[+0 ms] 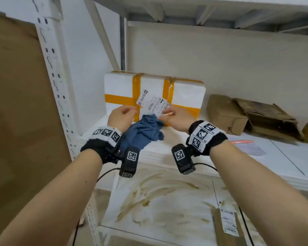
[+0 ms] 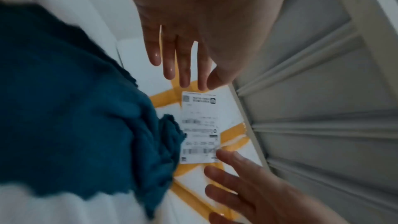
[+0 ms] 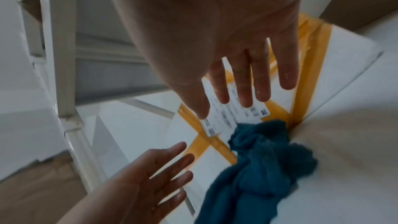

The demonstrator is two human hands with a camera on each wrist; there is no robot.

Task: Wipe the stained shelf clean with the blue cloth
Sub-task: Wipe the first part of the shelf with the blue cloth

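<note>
Hands reached together toward a blue cloth (image 1: 144, 130) that lay crumpled on an upper shelf (image 1: 283, 157), its far end bunched against the front of a white foam box (image 1: 121, 87) bound with yellow tape. The left hand (image 1: 121, 115) hovered at the cloth's left, fingers straight and spread, holding nothing; the right hand (image 1: 174, 115) was likewise open, its fingertips (image 3: 243, 91) over the box's shipping label (image 1: 153, 102) just beyond the cloth. Neither grip had taken hold of the fabric. Brown smears covered the stained shelf (image 1: 167, 196) below and nearer the camera, unwiped. The cloth looked soft, light and limp, likely to sag and trail if pinched by one corner; gathering the bunched middle into a full palm would probably give a firm wad for scrubbing. A crushed cardboard box (image 1: 252, 118) sat farther right, a brown parcel (image 1: 228, 226) at the stained shelf's near right.
</note>
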